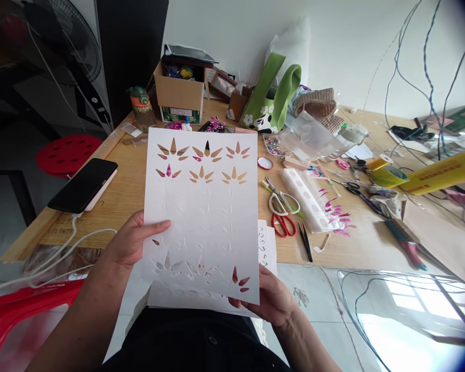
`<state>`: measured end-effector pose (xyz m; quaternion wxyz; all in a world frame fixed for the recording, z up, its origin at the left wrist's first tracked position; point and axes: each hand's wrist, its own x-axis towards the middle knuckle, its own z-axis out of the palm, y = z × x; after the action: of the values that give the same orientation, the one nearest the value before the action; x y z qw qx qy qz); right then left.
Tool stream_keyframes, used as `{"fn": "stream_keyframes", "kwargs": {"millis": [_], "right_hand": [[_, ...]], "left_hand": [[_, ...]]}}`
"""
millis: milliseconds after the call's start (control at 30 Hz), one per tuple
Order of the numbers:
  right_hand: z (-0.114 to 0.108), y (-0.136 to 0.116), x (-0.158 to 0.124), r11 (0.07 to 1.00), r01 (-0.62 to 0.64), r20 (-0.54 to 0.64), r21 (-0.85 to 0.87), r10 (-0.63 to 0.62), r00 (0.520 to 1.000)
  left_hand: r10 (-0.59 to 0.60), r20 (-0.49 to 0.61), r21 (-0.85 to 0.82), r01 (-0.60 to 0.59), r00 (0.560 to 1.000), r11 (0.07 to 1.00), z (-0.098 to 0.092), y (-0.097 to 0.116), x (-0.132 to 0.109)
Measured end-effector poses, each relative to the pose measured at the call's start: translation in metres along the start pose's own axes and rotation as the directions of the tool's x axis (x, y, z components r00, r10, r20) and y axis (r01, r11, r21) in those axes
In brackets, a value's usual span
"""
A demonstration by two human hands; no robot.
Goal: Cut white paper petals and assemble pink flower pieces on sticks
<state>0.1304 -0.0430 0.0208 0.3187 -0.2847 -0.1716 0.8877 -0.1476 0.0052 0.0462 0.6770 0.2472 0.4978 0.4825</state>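
A white sheet of paper [201,206] with rows of leaf-shaped cut-outs is held up in front of me, over the table edge. My left hand [134,237] grips its left edge, thumb on the front face and fingers behind. At the lower right corner, my right hand [269,297] holds the sheet from behind, with part of its fingers hidden. Table, magenta bits and a finger show through the openings. More cut paper [269,243] lies behind and below the sheet, near my lap.
On the wooden table [232,253] to the right lie scissors [282,204], black tweezers [305,242] and a white foam strip [308,201] bearing magenta pieces. A phone [83,185] with cables rests at left. A cardboard box [180,93] and a green panda bag [271,103] stand behind.
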Motion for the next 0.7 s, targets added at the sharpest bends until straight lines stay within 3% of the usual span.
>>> {"fn": "stream_keyframes", "kwargs": {"millis": [233,433,500,567,600,633,700], "right_hand": [[0.006,-0.010,0.002,0.963,0.032,-0.091,-0.267,-0.058,0.994],[0.004,-0.020,0.011,0.791,0.100,-0.107,-0.603,-0.205,0.973],[-0.002,-0.030,0.018,0.610,0.129,-0.105,-0.782,-0.332,0.937],[-0.010,-0.046,0.029,0.245,0.085,-0.063,-0.966,-0.539,0.840],[-0.015,-0.057,0.036,-0.016,-0.013,0.001,-1.000,-0.657,0.754],[-0.021,-0.067,0.043,-0.109,-0.075,0.025,-0.991,-0.713,0.701],[-0.033,-0.088,0.059,-0.204,-0.134,0.064,-0.970,-0.742,0.668]], "left_hand": [[-0.026,-0.040,-0.029,0.025,0.999,0.999,-0.002,0.001,-0.002],[-0.049,-0.113,-0.051,0.043,0.992,0.998,-0.010,0.001,-0.002],[-0.048,-0.153,-0.053,0.041,0.987,0.998,-0.014,0.001,-0.001],[-0.052,-0.181,-0.045,0.045,0.982,0.998,-0.019,0.001,0.000],[-0.055,-0.193,-0.042,0.048,0.980,0.998,-0.020,0.001,0.001],[-0.055,-0.205,-0.041,0.047,0.977,0.998,-0.022,0.001,0.001],[-0.051,-0.228,-0.045,0.042,0.972,0.998,-0.025,0.000,0.001]]}}
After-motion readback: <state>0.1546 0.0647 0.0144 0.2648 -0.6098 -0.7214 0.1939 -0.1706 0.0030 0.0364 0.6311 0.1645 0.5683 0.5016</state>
